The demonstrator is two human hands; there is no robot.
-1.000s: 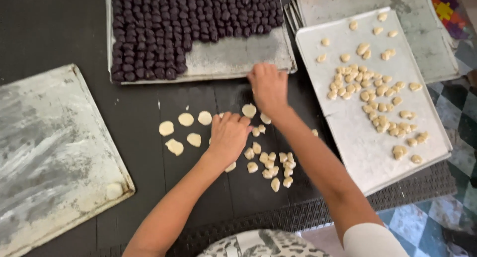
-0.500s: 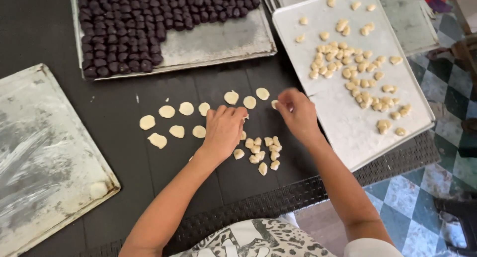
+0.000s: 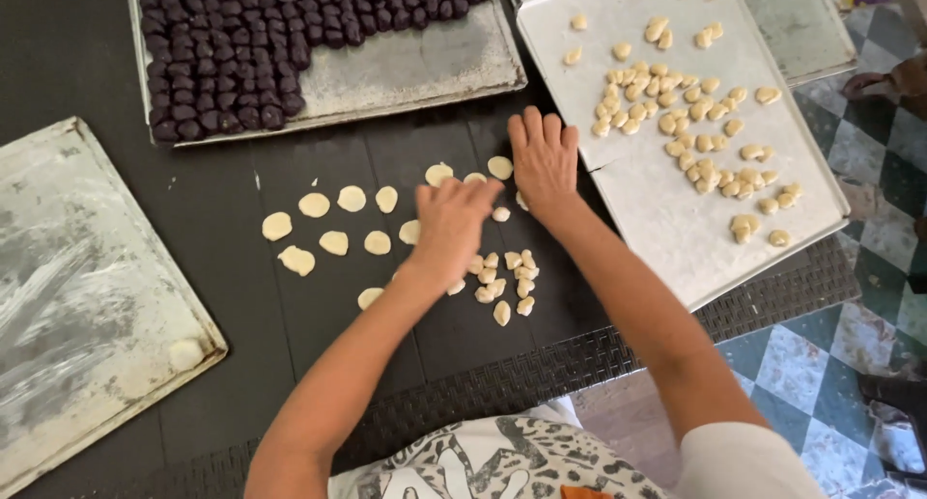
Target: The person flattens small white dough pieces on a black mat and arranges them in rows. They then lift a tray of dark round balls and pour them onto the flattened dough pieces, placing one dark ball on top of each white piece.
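Pale, flattened dough discs (image 3: pixel 333 219) under left hand (image 3: pixel 452 224) and right hand (image 3: pixel 544 161), both open, palms down.

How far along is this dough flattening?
Done: about ten flat discs lie on the dark table. In hand: left hand and right hand press palm-down beside them. Left: a small pile of lumps, plus many on the tray.

Pale, flattened dough discs (image 3: pixel 333 219) lie in loose rows on the dark counter (image 3: pixel 222 364), left of a small heap of unpressed dough lumps (image 3: pixel 504 277). More discs curve above the heap, near its upper edge. The lumps are cream-coloured, short and rounded, piled touching one another.
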